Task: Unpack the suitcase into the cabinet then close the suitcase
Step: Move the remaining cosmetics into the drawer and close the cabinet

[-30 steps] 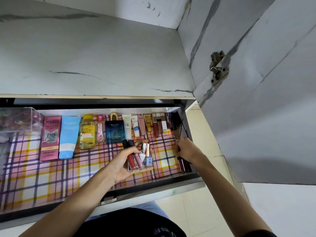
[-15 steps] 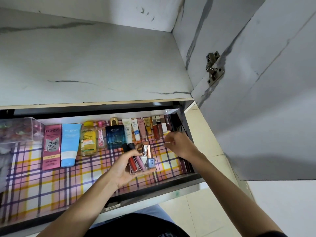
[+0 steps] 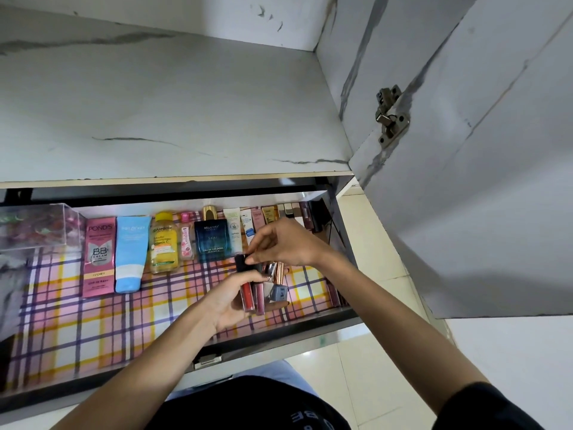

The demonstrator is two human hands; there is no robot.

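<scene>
Back from the drawer's right edge, where it was a second ago, the right hand point(image 3: 285, 243) now hovers over the left hand point(image 3: 231, 301) and pinches the black cap of the red lip gloss point(image 3: 247, 293) between thumb and forefinger. The left hand stays cupped, palm up, clenched loosely around a small bunch of cosmetics: the red lip gloss, a darker pink tube point(image 3: 259, 301) touching it, a grey-blue nail polish bottle point(image 3: 279, 293) and what look like two metal-capped pieces just behind. Each tube's long axis runs away from the person, caps toward the back of the drawer point(image 3: 279, 328), so the right hand meets the gloss at its far end and, by the look of it, is set to draw it out along that axis. The right hand is plainly the nearer to the open spot by the drawer's right wall.

Inside the drawer, on a pink-and-yellow checked liner point(image 3: 93, 321), a row lies along the back: a clear plastic box point(image 3: 34, 228) at far left, a pink cream tube point(image 3: 98, 259), a blue tube point(image 3: 130, 256), a yellow bottle point(image 3: 163, 243), a small pink bottle point(image 3: 186, 240), a dark blue cologne box point(image 3: 213, 242), then slim tubes and lipsticks partly hidden behind the right hand. More dark tubes lie against the right wall. The cabinet door point(image 3: 496, 181) stands open at right. The suitcase is out of view.
</scene>
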